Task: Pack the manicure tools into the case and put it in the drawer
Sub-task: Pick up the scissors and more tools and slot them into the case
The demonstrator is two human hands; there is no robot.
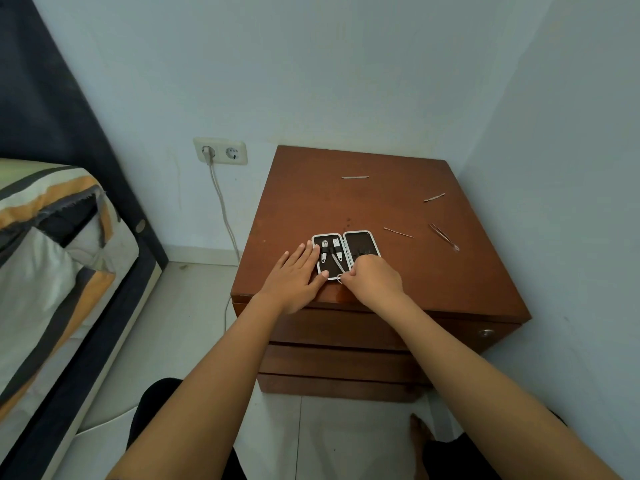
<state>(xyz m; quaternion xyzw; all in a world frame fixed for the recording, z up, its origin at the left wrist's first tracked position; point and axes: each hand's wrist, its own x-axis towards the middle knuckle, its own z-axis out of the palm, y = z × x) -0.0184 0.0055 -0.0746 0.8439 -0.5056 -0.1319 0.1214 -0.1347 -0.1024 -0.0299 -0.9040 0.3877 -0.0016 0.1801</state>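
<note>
An open manicure case [361, 242] with a white rim and dark lining lies on the wooden nightstand [304, 202]. Two clippers [325, 249] sit in its left half. My left hand [297, 275] rests flat beside the case's left edge, thumb against its near corner. My right hand [375, 277] pinches the ring handles of small scissors [337, 266], whose blades lie across the left half. Loose on the top are a nail file [354, 177], a small pusher [434, 197], a thin pick [398, 232] and tweezers [444, 236].
The nightstand stands in a wall corner, with shut drawers [346, 362] below its front edge and a round lock [487, 332] at right. A bed [52, 258] is at left. A wall socket [220, 152] holds a plugged cable [221, 209].
</note>
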